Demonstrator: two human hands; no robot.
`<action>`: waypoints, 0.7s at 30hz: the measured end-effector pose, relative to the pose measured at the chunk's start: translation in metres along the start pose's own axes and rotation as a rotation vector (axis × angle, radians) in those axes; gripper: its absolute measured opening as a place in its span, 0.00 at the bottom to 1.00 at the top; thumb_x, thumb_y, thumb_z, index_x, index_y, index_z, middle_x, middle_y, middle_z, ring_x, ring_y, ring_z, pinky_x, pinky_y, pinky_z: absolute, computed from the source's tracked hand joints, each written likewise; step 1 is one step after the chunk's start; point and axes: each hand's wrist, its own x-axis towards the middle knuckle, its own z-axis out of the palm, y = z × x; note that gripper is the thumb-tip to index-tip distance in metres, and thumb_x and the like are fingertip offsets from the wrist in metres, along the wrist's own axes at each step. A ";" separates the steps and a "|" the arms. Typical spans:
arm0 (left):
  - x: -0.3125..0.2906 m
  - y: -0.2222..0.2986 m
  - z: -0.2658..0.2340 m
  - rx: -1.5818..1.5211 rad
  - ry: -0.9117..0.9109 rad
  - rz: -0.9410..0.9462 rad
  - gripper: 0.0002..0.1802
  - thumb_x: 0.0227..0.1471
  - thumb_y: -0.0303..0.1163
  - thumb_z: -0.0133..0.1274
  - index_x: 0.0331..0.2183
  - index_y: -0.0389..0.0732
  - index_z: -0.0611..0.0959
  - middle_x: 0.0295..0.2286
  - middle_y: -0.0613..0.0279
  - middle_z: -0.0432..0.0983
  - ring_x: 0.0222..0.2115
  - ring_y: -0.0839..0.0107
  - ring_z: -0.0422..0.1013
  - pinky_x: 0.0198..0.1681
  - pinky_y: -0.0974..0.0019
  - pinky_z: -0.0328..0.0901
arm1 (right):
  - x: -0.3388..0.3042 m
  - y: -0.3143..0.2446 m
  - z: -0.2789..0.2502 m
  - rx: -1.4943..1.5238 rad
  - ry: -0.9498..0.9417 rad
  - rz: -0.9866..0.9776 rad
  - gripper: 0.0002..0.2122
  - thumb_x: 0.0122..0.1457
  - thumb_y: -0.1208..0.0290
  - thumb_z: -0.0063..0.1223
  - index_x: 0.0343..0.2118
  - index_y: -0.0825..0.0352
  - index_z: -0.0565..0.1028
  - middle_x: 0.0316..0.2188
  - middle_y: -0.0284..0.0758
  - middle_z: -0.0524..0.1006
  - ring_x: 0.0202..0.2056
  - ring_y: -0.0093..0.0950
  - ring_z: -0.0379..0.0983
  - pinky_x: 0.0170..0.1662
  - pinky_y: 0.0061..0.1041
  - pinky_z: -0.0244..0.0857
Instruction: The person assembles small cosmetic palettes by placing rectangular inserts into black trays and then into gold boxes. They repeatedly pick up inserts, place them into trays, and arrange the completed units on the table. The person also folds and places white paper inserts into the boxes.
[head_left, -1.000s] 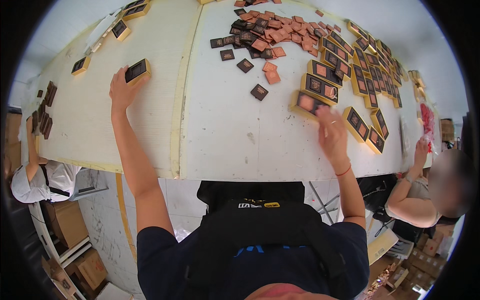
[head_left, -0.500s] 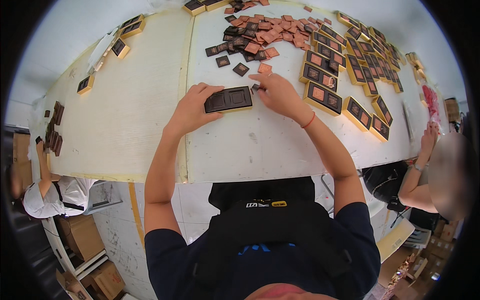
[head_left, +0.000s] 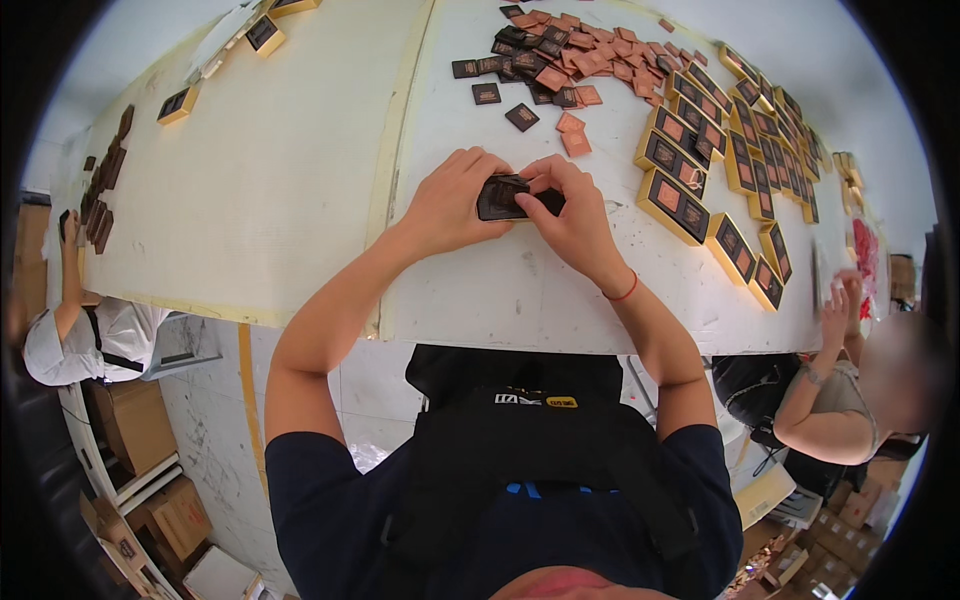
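My left hand (head_left: 455, 205) grips the left end of a small rectangular box (head_left: 552, 204) with a black two-well tray, thumb along the near side and fingers at the far side. My right hand (head_left: 578, 215) is closed over the right part of the box. Its thumb and fingers pinch a thin dark square piece (head_left: 507, 190), tilted over the left well. The fingers partly hide both piece and tray. Beyond the box lie two copper-coloured squares (head_left: 575, 143) and a single black square (head_left: 521, 117).
A loose pile of copper and black squares (head_left: 600, 60) spreads farther back. Rows of filled gold-edged boxes (head_left: 673, 205) stand at the right. Dark brown pieces (head_left: 102, 215) and a co-worker's hand (head_left: 68, 225) are at the far left. Another person's hands (head_left: 840, 300) show at the right.
My right hand has moved left onto the box with the dark square. The box sits farther right, closer below the pile. The whole view has shifted a little.
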 end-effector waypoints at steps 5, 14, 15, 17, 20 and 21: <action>0.000 0.000 -0.001 -0.001 -0.019 -0.033 0.29 0.40 0.37 0.68 0.45 0.43 0.76 0.41 0.61 0.73 0.46 0.58 0.70 0.47 0.57 0.68 | -0.003 0.006 0.007 -0.352 0.125 -0.297 0.08 0.49 0.74 0.65 0.29 0.62 0.76 0.28 0.31 0.75 0.35 0.33 0.67 0.40 0.32 0.58; 0.000 0.007 -0.003 0.022 0.014 -0.017 0.29 0.41 0.36 0.67 0.46 0.45 0.76 0.44 0.61 0.72 0.45 0.58 0.72 0.44 0.57 0.70 | -0.001 0.003 0.009 -0.511 0.160 -0.492 0.09 0.48 0.72 0.66 0.21 0.63 0.74 0.26 0.31 0.71 0.32 0.33 0.65 0.38 0.34 0.56; -0.002 0.010 -0.005 0.029 0.010 -0.005 0.28 0.41 0.36 0.68 0.46 0.45 0.77 0.44 0.62 0.72 0.45 0.58 0.72 0.43 0.58 0.70 | 0.000 0.003 0.005 -0.471 0.137 -0.470 0.09 0.49 0.72 0.66 0.21 0.63 0.74 0.26 0.32 0.71 0.32 0.33 0.65 0.38 0.35 0.57; -0.006 0.011 -0.008 0.081 -0.013 0.028 0.26 0.42 0.35 0.68 0.44 0.47 0.77 0.45 0.63 0.71 0.43 0.59 0.73 0.41 0.58 0.71 | 0.009 0.014 -0.008 -0.378 0.223 -0.384 0.08 0.49 0.72 0.65 0.23 0.64 0.75 0.27 0.33 0.72 0.32 0.35 0.68 0.38 0.36 0.60; -0.010 0.010 -0.005 0.184 -0.047 0.072 0.23 0.44 0.35 0.68 0.42 0.49 0.77 0.46 0.65 0.70 0.41 0.61 0.74 0.38 0.58 0.72 | 0.033 0.032 -0.044 -0.396 0.182 -0.178 0.07 0.52 0.72 0.64 0.29 0.66 0.76 0.30 0.35 0.75 0.34 0.36 0.72 0.38 0.33 0.66; -0.010 0.012 -0.005 0.202 -0.044 0.080 0.22 0.44 0.35 0.68 0.42 0.49 0.77 0.46 0.66 0.70 0.41 0.62 0.74 0.38 0.59 0.72 | 0.039 0.035 -0.052 -0.427 0.143 -0.093 0.07 0.53 0.72 0.64 0.32 0.67 0.77 0.31 0.36 0.76 0.35 0.36 0.74 0.38 0.31 0.68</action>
